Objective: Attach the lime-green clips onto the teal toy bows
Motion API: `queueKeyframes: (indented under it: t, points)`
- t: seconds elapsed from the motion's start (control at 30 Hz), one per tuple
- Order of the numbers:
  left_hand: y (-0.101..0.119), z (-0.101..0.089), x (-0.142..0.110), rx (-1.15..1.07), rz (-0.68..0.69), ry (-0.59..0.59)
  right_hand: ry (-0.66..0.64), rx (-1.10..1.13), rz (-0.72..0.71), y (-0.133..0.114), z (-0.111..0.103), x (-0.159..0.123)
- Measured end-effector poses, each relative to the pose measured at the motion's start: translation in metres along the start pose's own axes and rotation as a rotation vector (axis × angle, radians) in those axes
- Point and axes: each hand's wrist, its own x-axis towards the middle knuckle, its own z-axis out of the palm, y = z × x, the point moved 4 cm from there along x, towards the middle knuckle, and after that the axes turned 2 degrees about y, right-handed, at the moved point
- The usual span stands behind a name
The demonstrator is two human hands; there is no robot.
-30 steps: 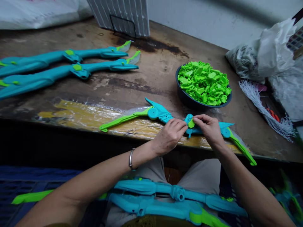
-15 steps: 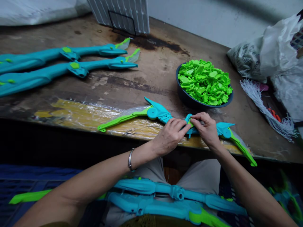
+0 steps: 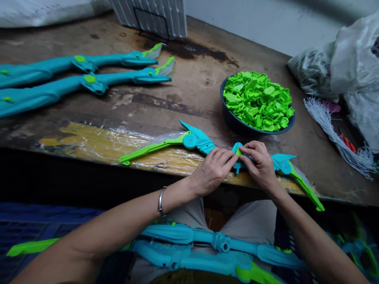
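Observation:
A blue toy bow [image 3: 201, 142] with bright green limbs lies along the table's front edge. At its middle sits a small green plastic piece [image 3: 239, 151]. My left hand [image 3: 213, 169] is closed on the bow's middle, fingertips at the left side of that piece. From the right, my right hand [image 3: 259, 165] pinches the green piece with thumb and fingers, against the blue body. My fingers hide part of the bow's centre.
A dark bowl [image 3: 229, 121] heaped with green plastic pieces [image 3: 259, 100] stands behind the bow. Two blue toy bow bodies [image 3: 118, 79] lie at the back left. More blue bows [image 3: 183, 256] rest across my lap. White cords [image 3: 334, 132] and plastic bags [image 3: 349, 59] lie to the right.
The view has shifted slightly. My right fingers have moved a little on the green piece, and more of it shows. Both hands stay at the bow's centre.

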Motion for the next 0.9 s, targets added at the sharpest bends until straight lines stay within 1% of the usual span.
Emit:
queueKeyframes:
  t: [0.07,0.13,0.33,0.47,0.53,0.63,0.73,0.8,0.9]
  points:
    - [-0.001,0.000,0.000,0.003,-0.014,-0.004,-0.064,-0.018,-0.050,0.000,-0.003,-0.002]
    - [-0.001,0.000,0.001,0.012,-0.026,-0.020,-0.101,-0.065,-0.095,-0.001,-0.005,-0.002]
    - [0.002,0.001,0.004,0.085,-0.004,-0.106,-0.236,-0.409,-0.298,-0.018,-0.005,-0.003]
    - [0.006,0.003,0.006,0.139,0.047,-0.151,-0.321,-0.576,-0.336,-0.027,0.001,-0.009]
    - [0.005,0.002,0.009,0.127,0.043,-0.173,-0.357,-0.643,-0.344,-0.027,0.006,-0.011]
    - [0.002,0.003,0.014,0.091,0.018,-0.253,-0.388,-0.691,-0.338,-0.026,0.013,-0.010]
    - [0.001,0.005,0.018,0.063,-0.008,-0.337,-0.445,-0.671,-0.266,-0.024,0.015,-0.006]
    - [0.000,0.006,0.018,0.051,-0.026,-0.362,-0.480,-0.596,-0.194,-0.022,0.014,-0.002]
    - [0.000,0.003,0.019,0.053,-0.035,-0.384,-0.492,-0.444,-0.078,-0.017,0.006,0.003]
